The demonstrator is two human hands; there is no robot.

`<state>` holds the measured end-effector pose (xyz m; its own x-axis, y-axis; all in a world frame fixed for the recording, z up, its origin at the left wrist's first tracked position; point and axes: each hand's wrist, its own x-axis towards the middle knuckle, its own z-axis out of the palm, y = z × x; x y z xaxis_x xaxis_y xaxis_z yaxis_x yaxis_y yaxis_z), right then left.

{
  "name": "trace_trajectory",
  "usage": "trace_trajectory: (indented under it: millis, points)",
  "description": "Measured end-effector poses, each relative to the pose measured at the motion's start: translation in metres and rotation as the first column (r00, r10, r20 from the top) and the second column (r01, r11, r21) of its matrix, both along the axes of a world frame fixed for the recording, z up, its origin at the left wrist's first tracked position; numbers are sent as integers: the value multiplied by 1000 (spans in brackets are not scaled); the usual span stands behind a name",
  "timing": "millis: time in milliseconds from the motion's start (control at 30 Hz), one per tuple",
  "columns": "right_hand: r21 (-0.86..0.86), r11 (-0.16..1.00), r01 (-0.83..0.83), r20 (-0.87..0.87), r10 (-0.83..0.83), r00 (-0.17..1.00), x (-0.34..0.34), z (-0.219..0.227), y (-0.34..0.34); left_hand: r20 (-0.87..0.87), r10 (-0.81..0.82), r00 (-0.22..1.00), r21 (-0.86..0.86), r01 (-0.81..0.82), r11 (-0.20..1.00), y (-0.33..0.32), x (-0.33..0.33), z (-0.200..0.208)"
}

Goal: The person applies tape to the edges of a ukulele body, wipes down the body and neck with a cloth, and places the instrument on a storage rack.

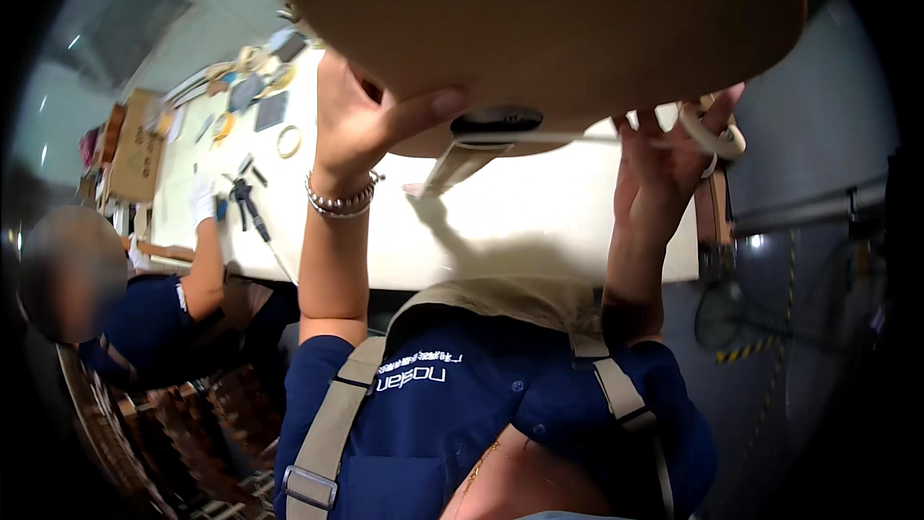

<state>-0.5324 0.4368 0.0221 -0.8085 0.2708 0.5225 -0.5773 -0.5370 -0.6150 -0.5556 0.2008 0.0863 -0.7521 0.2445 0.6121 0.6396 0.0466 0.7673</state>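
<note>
While my left hand (351, 125) clamps the guitar (549, 29) over the table (568, 212), my right hand (659, 169) grips the tape roll (730, 144) near the table's right edge; its strip (568, 138) is drawn out, apparently not yet flat.

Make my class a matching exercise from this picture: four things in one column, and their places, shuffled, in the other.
Things:
1. large tan piece
2. roll of tape
3. beaded bracelet
4. black tool

Places:
A. around the wrist of the left hand
B. lying on the pale tabletop, near a co-worker's white-gloved hand
C. gripped by the left hand, its thumb against the surface
D. held by the right hand, a strip running leftward

Pairs: 1-C, 2-D, 3-A, 4-B
</note>
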Motion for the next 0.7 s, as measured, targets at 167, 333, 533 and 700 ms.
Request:
trace_trajectory:
  millis: [167, 333, 533, 700]
  points:
    - [80, 959, -273, -81, 280, 957, 4, 2, -57, -416, 508, 755, 244, -445, 862, -37, 40, -21]
    - [265, 925, -271, -149, 317, 936, 10, 10, -79, -848, 479, 226, -45, -932, 360, -60, 85, -34]
    - [291, 896, -335, -158, 390, 907, 14, 15, -87, -968, 240, 67, -6, -969, 247, -96, 83, -32]
    - [311, 886, -343, -143, 400, 905, 13, 18, -88, -958, 275, 88, -14, -966, 259, -90, 88, -31]
